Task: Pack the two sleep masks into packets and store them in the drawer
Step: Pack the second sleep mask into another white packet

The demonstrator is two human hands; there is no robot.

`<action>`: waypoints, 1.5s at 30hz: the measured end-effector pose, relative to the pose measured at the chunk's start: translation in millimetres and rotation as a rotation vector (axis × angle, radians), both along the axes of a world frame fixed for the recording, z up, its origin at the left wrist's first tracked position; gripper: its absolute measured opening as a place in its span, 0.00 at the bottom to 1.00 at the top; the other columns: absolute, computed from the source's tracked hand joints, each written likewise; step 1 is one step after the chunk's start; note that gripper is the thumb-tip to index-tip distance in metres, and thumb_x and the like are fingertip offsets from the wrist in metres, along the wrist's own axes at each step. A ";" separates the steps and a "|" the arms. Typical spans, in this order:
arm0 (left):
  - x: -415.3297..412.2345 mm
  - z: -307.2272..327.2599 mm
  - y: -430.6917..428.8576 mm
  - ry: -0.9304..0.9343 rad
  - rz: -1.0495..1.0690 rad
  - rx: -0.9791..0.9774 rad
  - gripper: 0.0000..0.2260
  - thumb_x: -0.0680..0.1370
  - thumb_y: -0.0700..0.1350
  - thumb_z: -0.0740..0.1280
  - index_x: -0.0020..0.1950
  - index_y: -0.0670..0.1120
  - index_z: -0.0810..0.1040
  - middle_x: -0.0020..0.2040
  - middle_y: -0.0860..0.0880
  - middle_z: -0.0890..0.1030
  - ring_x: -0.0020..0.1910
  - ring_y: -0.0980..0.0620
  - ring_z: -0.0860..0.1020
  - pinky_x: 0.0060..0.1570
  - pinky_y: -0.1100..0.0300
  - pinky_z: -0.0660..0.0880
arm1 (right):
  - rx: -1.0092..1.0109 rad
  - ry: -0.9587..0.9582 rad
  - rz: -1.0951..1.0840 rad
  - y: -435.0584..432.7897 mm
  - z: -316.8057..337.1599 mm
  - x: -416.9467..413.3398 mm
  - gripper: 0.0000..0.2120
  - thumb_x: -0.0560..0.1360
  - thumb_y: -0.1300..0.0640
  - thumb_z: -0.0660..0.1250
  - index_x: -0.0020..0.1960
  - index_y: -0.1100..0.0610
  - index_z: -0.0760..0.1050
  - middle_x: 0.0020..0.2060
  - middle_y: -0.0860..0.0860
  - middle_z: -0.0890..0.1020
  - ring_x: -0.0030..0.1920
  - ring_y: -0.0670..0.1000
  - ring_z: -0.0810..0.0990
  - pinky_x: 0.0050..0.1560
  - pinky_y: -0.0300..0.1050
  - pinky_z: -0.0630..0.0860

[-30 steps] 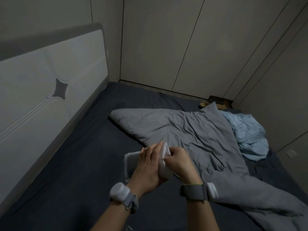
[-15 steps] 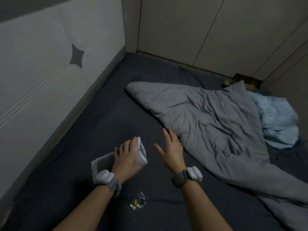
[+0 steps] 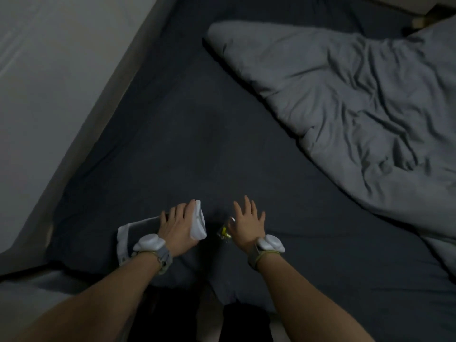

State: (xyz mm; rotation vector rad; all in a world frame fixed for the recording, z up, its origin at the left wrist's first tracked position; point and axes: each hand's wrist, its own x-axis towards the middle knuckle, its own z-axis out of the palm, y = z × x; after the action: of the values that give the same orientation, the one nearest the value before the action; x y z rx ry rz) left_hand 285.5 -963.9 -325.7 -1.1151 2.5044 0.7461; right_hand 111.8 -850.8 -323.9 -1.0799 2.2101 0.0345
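Observation:
My left hand (image 3: 178, 227) grips a white packet (image 3: 199, 223) with a dark sleep mask inside, low over the dark bed sheet (image 3: 187, 134). The packet's other end (image 3: 122, 240) sticks out past my wrist. My right hand (image 3: 248, 222) hovers with fingers spread just right of a small clear bag (image 3: 224, 232) with yellow pieces inside, lying on the sheet. Whether the hand touches the bag I cannot tell. No drawer is in view.
A rumpled grey duvet (image 3: 345, 99) covers the right half of the bed. A padded white headboard (image 3: 49, 70) runs along the left side. The bed's near edge lies just below my wrists.
My right hand let go of the packet and dropped beside the small clear bag. My left hand lowered the packet toward the sheet. The camera tilted down.

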 end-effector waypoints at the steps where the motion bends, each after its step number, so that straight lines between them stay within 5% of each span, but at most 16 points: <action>1: 3.8 -13.2 2.0 -0.027 -0.018 0.028 0.39 0.71 0.58 0.57 0.79 0.46 0.50 0.71 0.44 0.64 0.68 0.39 0.65 0.68 0.34 0.58 | 0.039 -0.025 -0.004 3.6 -17.7 6.3 0.29 0.81 0.46 0.56 0.79 0.52 0.53 0.80 0.57 0.44 0.80 0.60 0.44 0.75 0.69 0.48; 8: 11.6 -68.7 12.9 -0.067 -0.098 0.088 0.39 0.72 0.57 0.61 0.79 0.47 0.49 0.70 0.45 0.64 0.67 0.40 0.65 0.68 0.33 0.57 | 0.244 -0.149 -0.040 13.8 -93.2 40.2 0.27 0.79 0.50 0.57 0.77 0.47 0.55 0.79 0.59 0.50 0.77 0.63 0.53 0.73 0.70 0.53; 14: 22.3 -99.3 20.9 -0.110 -0.191 0.095 0.43 0.70 0.58 0.64 0.79 0.47 0.49 0.71 0.45 0.64 0.67 0.41 0.66 0.68 0.34 0.57 | 0.441 -0.293 -0.021 19.7 -154.0 52.0 0.34 0.78 0.53 0.59 0.75 0.31 0.47 0.78 0.54 0.30 0.77 0.70 0.39 0.71 0.73 0.53; 19: 25.9 -107.0 28.0 -0.130 -0.251 0.103 0.48 0.67 0.60 0.69 0.79 0.46 0.50 0.70 0.44 0.65 0.67 0.41 0.66 0.68 0.33 0.58 | 0.453 -0.237 -0.063 11.1 -159.2 61.1 0.34 0.79 0.57 0.59 0.78 0.40 0.49 0.79 0.55 0.33 0.78 0.67 0.40 0.72 0.70 0.56; 24: 13.8 -85.5 32.1 -0.079 -0.260 0.070 0.48 0.67 0.62 0.68 0.79 0.47 0.48 0.70 0.45 0.65 0.68 0.41 0.66 0.69 0.34 0.57 | 0.123 -0.212 -0.318 14.4 -118.9 41.8 0.28 0.78 0.59 0.60 0.77 0.55 0.59 0.79 0.55 0.58 0.70 0.63 0.70 0.66 0.57 0.69; 27: 4.3 -76.7 33.8 -0.069 -0.218 0.088 0.47 0.68 0.61 0.66 0.79 0.48 0.46 0.71 0.47 0.63 0.67 0.43 0.65 0.69 0.37 0.58 | -0.110 -0.265 -0.635 14.2 -101.5 37.4 0.17 0.78 0.59 0.63 0.66 0.56 0.72 0.61 0.57 0.80 0.58 0.62 0.79 0.56 0.51 0.75; 29: -4.4 -65.3 39.8 -0.056 -0.166 0.102 0.46 0.69 0.60 0.67 0.79 0.47 0.45 0.71 0.47 0.62 0.68 0.43 0.63 0.70 0.38 0.57 | -0.281 -0.380 -0.871 14.5 -85.6 36.1 0.09 0.78 0.60 0.64 0.57 0.54 0.77 0.49 0.55 0.83 0.52 0.59 0.82 0.53 0.52 0.78; 32: -18.9 -33.6 47.4 0.059 -0.078 0.105 0.46 0.69 0.58 0.68 0.79 0.48 0.46 0.72 0.46 0.61 0.69 0.42 0.63 0.70 0.39 0.58 | -0.543 -0.511 -1.067 11.3 -35.3 22.4 0.06 0.77 0.65 0.65 0.49 0.55 0.78 0.45 0.56 0.83 0.46 0.53 0.81 0.50 0.52 0.80; 35: -38.8 -1.1 49.0 0.186 -0.013 0.085 0.46 0.68 0.56 0.68 0.78 0.50 0.45 0.73 0.47 0.61 0.70 0.45 0.63 0.70 0.43 0.62 | -0.747 -0.533 -1.049 8.5 15.8 7.3 0.08 0.77 0.68 0.65 0.50 0.56 0.78 0.47 0.58 0.83 0.47 0.52 0.81 0.51 0.54 0.79; 38: -58.7 46.8 53.1 0.361 0.068 0.025 0.41 0.72 0.51 0.64 0.79 0.49 0.46 0.74 0.47 0.60 0.71 0.47 0.62 0.71 0.47 0.63 | -0.894 -0.490 -0.891 8.0 79.5 -4.1 0.12 0.77 0.67 0.65 0.52 0.52 0.78 0.46 0.50 0.84 0.48 0.52 0.83 0.53 0.59 0.80; 41: -67.8 76.1 54.4 0.460 0.184 0.043 0.47 0.72 0.48 0.73 0.79 0.52 0.43 0.75 0.50 0.55 0.73 0.52 0.59 0.71 0.54 0.60 | -0.996 -0.369 -0.733 7.1 123.3 -6.7 0.19 0.78 0.64 0.66 0.66 0.49 0.74 0.50 0.42 0.83 0.52 0.43 0.82 0.55 0.45 0.80; 43: -77.7 104.4 54.9 0.527 0.240 0.032 0.50 0.70 0.52 0.75 0.79 0.52 0.42 0.75 0.51 0.53 0.73 0.54 0.56 0.68 0.59 0.56 | -1.031 -0.295 -0.646 7.0 161.4 -9.4 0.27 0.78 0.62 0.67 0.74 0.48 0.65 0.46 0.44 0.82 0.45 0.41 0.82 0.47 0.34 0.78; 45: -90.9 130.6 52.8 0.603 0.290 0.025 0.49 0.68 0.57 0.73 0.79 0.51 0.43 0.76 0.49 0.54 0.73 0.52 0.58 0.66 0.60 0.56 | -1.022 -0.235 -0.564 4.3 189.9 -14.3 0.28 0.77 0.61 0.68 0.74 0.48 0.63 0.43 0.46 0.83 0.43 0.43 0.82 0.45 0.37 0.79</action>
State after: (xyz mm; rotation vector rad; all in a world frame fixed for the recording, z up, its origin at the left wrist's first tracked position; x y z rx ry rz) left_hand 194.6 -911.1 -195.0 -1.4329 2.8150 1.3638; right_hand 97.5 -846.5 -134.0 -0.7931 2.2116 -1.5057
